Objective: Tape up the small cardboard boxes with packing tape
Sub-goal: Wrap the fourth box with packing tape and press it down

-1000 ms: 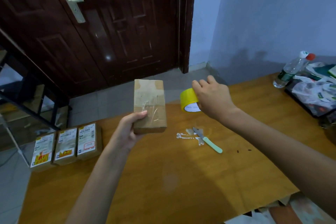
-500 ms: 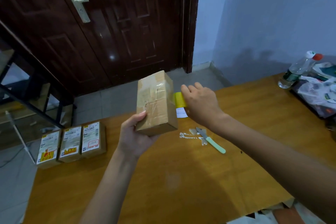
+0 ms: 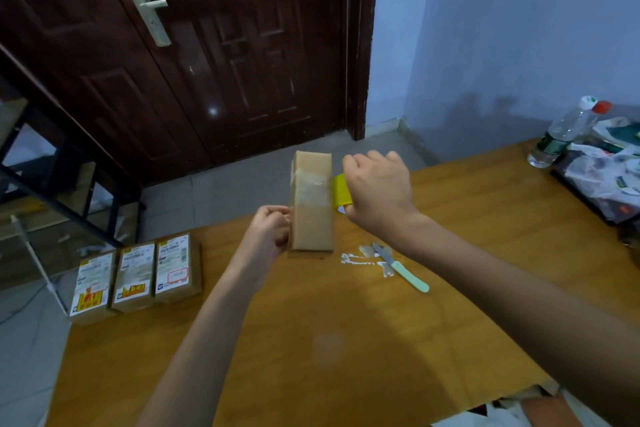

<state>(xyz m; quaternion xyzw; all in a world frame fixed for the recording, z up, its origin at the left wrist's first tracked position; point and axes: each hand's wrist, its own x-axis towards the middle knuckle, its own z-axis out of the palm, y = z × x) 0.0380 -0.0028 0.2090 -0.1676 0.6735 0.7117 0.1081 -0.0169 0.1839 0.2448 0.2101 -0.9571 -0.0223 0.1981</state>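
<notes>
Upright above the wooden table (image 3: 346, 340), we see the small brown cardboard box (image 3: 311, 204) gripped by the left hand (image 3: 270, 232); the right hand (image 3: 379, 189) clutches the yellow tape roll (image 3: 341, 191) (mostly hidden) against its side.

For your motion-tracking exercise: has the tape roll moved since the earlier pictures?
Yes. The yellow tape roll, gripped by the right hand, has moved left towards the held cardboard box, farther from the knife lying on the table.
</notes>
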